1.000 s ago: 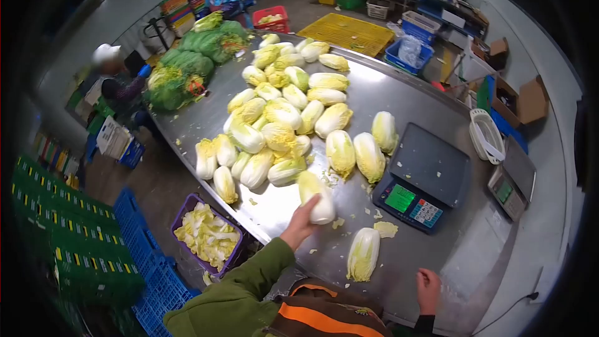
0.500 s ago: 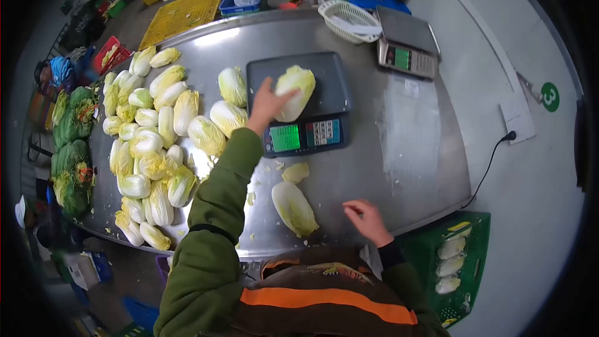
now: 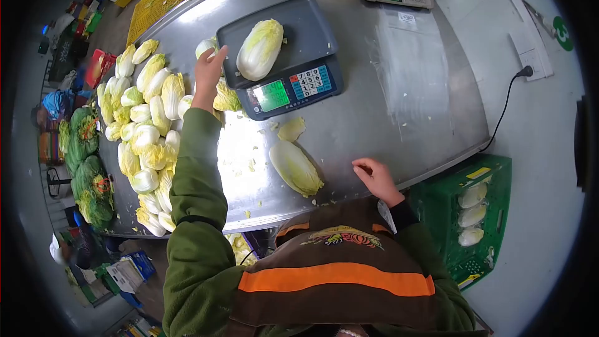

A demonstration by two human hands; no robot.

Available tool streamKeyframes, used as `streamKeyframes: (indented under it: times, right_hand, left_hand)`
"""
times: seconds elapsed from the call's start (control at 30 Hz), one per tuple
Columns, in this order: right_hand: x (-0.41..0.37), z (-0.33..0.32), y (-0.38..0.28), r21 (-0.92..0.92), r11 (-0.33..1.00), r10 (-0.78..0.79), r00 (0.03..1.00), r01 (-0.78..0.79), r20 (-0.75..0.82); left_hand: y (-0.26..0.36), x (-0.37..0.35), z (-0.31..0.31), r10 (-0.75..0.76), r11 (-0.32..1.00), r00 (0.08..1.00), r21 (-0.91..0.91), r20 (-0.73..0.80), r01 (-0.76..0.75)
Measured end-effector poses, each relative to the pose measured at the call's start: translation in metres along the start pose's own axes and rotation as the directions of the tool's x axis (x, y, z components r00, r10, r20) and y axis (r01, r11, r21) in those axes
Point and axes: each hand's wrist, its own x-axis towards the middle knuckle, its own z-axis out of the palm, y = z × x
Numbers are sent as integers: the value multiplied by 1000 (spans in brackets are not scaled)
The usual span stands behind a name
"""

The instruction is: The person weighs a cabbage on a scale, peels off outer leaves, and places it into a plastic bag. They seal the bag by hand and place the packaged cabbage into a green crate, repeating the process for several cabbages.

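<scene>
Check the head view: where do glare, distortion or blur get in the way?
Head view: white glare washes out part of the steel table beside the left sleeve; wide-angle distortion bows the table's edge, and the corners go black; the nearer display glows green, its digits hard to read; the far-left background looks soft.

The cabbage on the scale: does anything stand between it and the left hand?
Nothing visible stands between the left hand and the cabbage; only a narrow bare strip of the scale's dark tray separates them.
</scene>
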Motion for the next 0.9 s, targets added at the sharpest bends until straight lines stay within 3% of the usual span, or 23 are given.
streamKeyframes:
  times: [0.13, 0.2, 0.33, 0.4, 0.43, 0.47, 0.53, 0.6, 0.63, 0.7, 0.77, 0.8, 0.83, 0.9]
  right_hand:
    - [2, -3, 9, 26, 1000, -4, 1000, 5, -27]
    - [2, -4, 13, 27, 1000, 5, 999, -4, -44]
    - [5, -3, 4, -51, 998, 32, 999, -34, -43]
    - [13, 5, -3, -1, 1000, 26, 999, -26, -34]
    - [21, 10, -8, 53, 998, 25, 999, -24, -23]
    - [33, 15, -13, 105, 994, 27, 1000, -27, -2]
    - [61, 24, -32, 332, 942, 32, 998, -49, 58]
    - [72, 32, -110, 669, 743, 54, 998, -12, -42]
    - [82, 39, -129, 662, 750, 57, 997, -12, -47]
    - [95, 49, -152, 793, 588, -130, 986, 162, -105]
    - [91, 55, -151, 730, 660, -153, 983, 179, -103]
    - [88, 59, -148, 670, 716, -170, 980, 195, -102]
    - [84, 63, -145, 666, 722, -174, 981, 188, -89]
    - [72, 70, -139, 481, 856, -167, 982, 189, -88]
  left_hand:
    - [24, -6, 30, -50, 983, 998, 181, 45, 41]
    - [22, -3, 51, 34, 864, 997, 499, 70, -65]
    - [23, 1, 60, -2, 826, 980, 552, 200, -111]
    - [22, 4, 52, -146, 948, 919, 318, 366, 24]
    - [13, -7, 53, -129, 989, 861, -4, 493, 151]
    - [21, -34, 58, -142, 967, 887, -130, 440, 219]
    - [5, -69, 67, 76, 912, 893, -392, 443, 117]
    - [10, -118, 74, 115, 875, 905, -473, 410, 104]
    - [20, -145, 73, 114, 877, 903, -468, 414, 104]
    - [11, -182, 79, 157, 855, 927, -516, 340, 44]
    - [-10, -208, 82, 171, 755, 934, -651, 313, 80]
    - [-7, -218, 76, 83, 687, 930, -697, 358, 207]
    - [-13, -223, 70, 78, 680, 934, -704, 348, 205]
    - [-29, -231, 55, 30, 779, 923, -587, 383, 219]
